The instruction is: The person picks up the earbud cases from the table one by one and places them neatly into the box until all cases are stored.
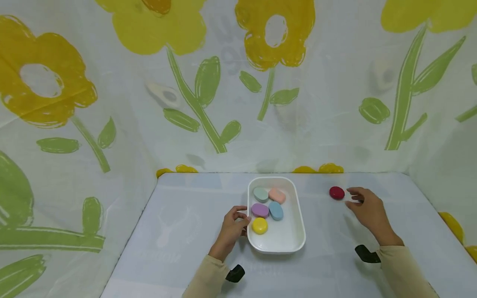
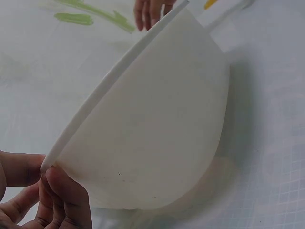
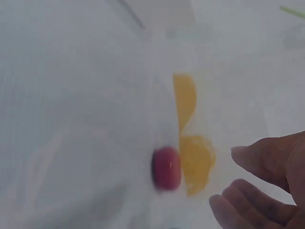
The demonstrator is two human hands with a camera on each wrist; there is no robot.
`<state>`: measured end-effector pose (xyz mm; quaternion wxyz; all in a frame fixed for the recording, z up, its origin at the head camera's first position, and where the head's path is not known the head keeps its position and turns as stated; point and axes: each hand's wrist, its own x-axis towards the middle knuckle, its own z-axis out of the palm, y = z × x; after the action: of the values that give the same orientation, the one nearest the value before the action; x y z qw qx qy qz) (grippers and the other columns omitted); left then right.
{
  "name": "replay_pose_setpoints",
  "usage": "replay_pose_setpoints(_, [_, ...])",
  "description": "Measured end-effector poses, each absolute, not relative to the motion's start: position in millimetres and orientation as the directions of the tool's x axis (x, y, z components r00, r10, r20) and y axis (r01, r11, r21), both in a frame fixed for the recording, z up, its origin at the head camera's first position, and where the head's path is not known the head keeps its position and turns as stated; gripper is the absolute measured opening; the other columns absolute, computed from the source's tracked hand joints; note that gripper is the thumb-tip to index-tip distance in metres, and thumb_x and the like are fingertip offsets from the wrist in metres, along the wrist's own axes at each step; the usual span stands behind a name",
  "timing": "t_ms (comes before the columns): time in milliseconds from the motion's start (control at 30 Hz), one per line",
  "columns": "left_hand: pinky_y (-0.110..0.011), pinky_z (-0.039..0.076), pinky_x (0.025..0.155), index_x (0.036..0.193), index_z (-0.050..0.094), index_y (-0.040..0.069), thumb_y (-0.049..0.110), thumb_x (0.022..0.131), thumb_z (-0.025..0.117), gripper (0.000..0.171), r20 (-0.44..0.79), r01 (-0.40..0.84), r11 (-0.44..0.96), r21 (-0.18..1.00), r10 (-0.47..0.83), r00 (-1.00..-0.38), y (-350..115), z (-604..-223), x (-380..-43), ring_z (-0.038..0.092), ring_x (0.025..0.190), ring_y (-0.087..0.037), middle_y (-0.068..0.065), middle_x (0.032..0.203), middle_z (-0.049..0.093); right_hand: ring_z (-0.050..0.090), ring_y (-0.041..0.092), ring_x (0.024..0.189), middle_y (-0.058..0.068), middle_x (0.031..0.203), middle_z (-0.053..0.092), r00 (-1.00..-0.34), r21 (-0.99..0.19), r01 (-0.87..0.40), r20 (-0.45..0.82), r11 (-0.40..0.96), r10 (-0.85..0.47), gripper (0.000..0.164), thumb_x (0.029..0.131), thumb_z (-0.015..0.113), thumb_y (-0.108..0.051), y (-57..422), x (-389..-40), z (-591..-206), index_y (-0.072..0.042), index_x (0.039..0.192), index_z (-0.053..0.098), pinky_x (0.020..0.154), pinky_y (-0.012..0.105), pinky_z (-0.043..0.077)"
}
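My left hand pinches the left rim of a white rounded tub, thumb on one side of the rim and fingers on the other. In the left wrist view the tub's outer wall fills the middle. Inside the tub lie smooth soap-like pieces: mint, pink, purple, blue and yellow. To the tub's right, a glossy red oval piece rests on the table. Just right of it is my right hand, thumb and fingers apart and holding nothing.
The pale table ends at a white cloth backdrop printed with yellow flowers and green leaves. Similar cloth rises at the left and right sides. A black strap piece sits at each wrist.
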<state>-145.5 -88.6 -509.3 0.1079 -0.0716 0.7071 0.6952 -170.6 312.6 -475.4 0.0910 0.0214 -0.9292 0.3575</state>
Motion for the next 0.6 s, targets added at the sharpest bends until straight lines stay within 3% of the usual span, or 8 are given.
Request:
replay_pose_setpoints(100, [-0.026, 0.057, 0.059, 0.140, 0.056, -0.001, 0.004, 0.101, 0.068, 0.041, -0.249, -0.248, 0.025, 0.968, 0.045, -0.968, -88.5, -509.5, -145.7, 0.060, 0.067, -0.016, -0.009, 0.101, 0.059, 0.064, 0.052, 0.109, 0.038, 0.121, 0.063, -0.975, -0.649, -0.082, 0.208, 0.756, 0.072, 0.041, 0.092, 0.075, 0.003, 332.4, -171.4, -483.0, 0.014, 0.130, 0.061, 0.073, 0.009, 0.050])
replay_pose_setpoints(200, [-0.026, 0.057, 0.059, 0.140, 0.056, -0.002, 0.004, 0.101, 0.068, 0.041, -0.243, -0.242, 0.028, 0.970, 0.043, -0.969, -88.3, -509.7, -145.9, 0.060, 0.067, -0.016, -0.009, 0.101, 0.059, 0.063, 0.053, 0.108, 0.039, 0.119, 0.062, -0.969, -0.636, -0.057, 0.222, 0.769, 0.112, 0.041, 0.092, 0.074, 0.004, 345.8, -172.1, -488.1, 0.016, 0.128, 0.061, 0.077, 0.018, 0.049])
replay_pose_setpoints(267, [-0.026, 0.057, 0.059, 0.141, 0.055, -0.002, 0.005, 0.102, 0.068, 0.041, -0.240, -0.239, 0.033, 0.970, 0.043, -0.970, -88.1, -509.5, -146.0, 0.060, 0.067, -0.016, -0.009, 0.102, 0.059, 0.061, 0.054, 0.109, 0.040, 0.120, 0.061, -0.967, -0.629, -0.034, 0.217, 0.777, 0.134, 0.041, 0.092, 0.073, 0.003, 352.5, -172.5, -489.5, 0.017, 0.129, 0.060, 0.082, 0.037, 0.055])
replay_pose_setpoints(333, [-0.026, 0.056, 0.058, 0.142, 0.055, -0.002, 0.005, 0.102, 0.068, 0.042, -0.239, -0.238, 0.037, 0.971, 0.042, -0.970, -87.8, -509.1, -146.0, 0.060, 0.068, -0.017, -0.009, 0.102, 0.059, 0.059, 0.056, 0.111, 0.041, 0.121, 0.059, -0.966, -0.621, -0.005, 0.207, 0.784, 0.158, 0.042, 0.093, 0.072, 0.002, 357.9, -173.2, -490.4, 0.017, 0.130, 0.059, 0.082, 0.060, 0.052])
replay_pose_setpoints(433, [-0.026, 0.057, 0.059, 0.142, 0.054, -0.001, 0.005, 0.102, 0.068, 0.043, -0.241, -0.239, 0.039, 0.970, 0.040, -0.970, -87.6, -509.0, -146.1, 0.060, 0.068, -0.017, -0.009, 0.103, 0.059, 0.057, 0.059, 0.113, 0.043, 0.124, 0.055, -0.963, -0.618, 0.033, 0.189, 0.786, 0.189, 0.044, 0.094, 0.070, 0.001, 365.1, -175.1, -492.7, 0.018, 0.132, 0.057, 0.087, 0.068, 0.050])
replay_pose_setpoints(600, [-0.026, 0.057, 0.059, 0.142, 0.055, -0.001, 0.005, 0.102, 0.068, 0.042, -0.247, -0.246, 0.037, 0.969, 0.041, -0.968, -87.0, -509.1, -145.4, 0.060, 0.068, -0.016, -0.009, 0.103, 0.059, 0.054, 0.062, 0.116, 0.046, 0.129, 0.050, -0.965, -0.617, 0.079, 0.150, 0.783, 0.216, 0.048, 0.095, 0.069, -0.001, 374.8, -178.0, -498.3, 0.019, 0.135, 0.053, 0.088, 0.071, 0.048])
